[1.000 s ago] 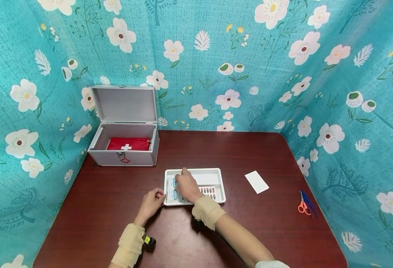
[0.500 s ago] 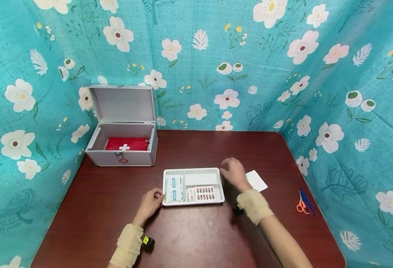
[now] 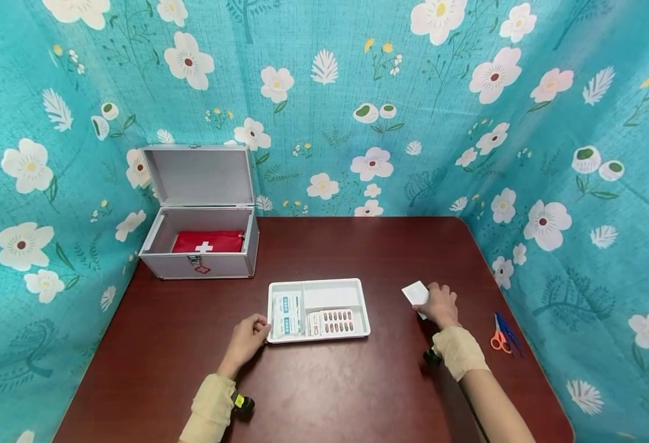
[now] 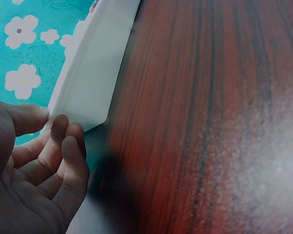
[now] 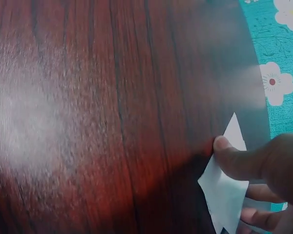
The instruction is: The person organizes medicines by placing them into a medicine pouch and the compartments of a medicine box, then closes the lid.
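A white compartment tray (image 3: 315, 339) lies on the table, with blue-and-white packets (image 3: 286, 315) in its left section and a blister pack of capsules (image 3: 336, 321) at its lower right. At the tray's left end, my left hand (image 3: 246, 340) has thumb and fingertips on the rim; in the left wrist view the hand (image 4: 44, 161) pinches its corner. My right hand (image 3: 439, 306) grips a flat white rectangular sheet, like a card or paper (image 3: 414, 293). In the right wrist view the thumb presses the sheet (image 5: 224, 187) from one side, with fingers behind it. The sheet is slightly bent.
An open silver case (image 3: 202, 266) stands at the back left, holding a red pouch (image 3: 213, 240) with a white cross. Orange-handled scissors (image 3: 500, 341) and a blue tool, likely tweezers (image 3: 508, 332), lie at the right edge of the table. A floral curtain (image 3: 324, 154) surrounds the table.
My right hand has left the tray's packets, moved right and taken hold of the white sheet, which now tilts in its grip. The left hand has stayed at the tray's left end.
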### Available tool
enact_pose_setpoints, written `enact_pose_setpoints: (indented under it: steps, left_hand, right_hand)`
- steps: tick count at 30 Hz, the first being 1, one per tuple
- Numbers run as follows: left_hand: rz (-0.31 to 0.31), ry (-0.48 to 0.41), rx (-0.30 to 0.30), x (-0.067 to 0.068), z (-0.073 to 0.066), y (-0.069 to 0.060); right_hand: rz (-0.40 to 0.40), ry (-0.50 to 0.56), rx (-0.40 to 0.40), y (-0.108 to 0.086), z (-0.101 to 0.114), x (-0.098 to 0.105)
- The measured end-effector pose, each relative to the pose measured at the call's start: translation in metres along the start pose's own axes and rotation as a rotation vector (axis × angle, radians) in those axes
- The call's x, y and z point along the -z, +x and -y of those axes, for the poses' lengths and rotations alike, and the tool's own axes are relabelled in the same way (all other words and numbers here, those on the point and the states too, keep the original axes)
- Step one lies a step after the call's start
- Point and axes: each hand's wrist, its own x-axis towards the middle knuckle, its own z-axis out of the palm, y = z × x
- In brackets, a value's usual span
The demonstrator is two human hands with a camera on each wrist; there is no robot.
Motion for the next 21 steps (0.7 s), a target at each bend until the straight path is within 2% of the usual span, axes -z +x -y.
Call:
enact_pose_setpoints:
  steps: [4,11,21]
  left_hand:
    - [-0.008,0.01,-0.006,0.0005,0.0009,-0.0011]
    - [-0.008,-0.005,-0.014,0.0006,-0.0001,-0.0035]
    - [-0.003,-0.021,0.0,0.0015,-0.004,-0.0028]
  right_hand:
    - [-0.038,0.021,0.017,0.0016,-0.0015,-0.0035]
    - [-0.041,0.073,0.011,0.0014,-0.0051,-0.0057]
    - [-0.131,0.116,0.043,0.0048,-0.0079,-0.0058]
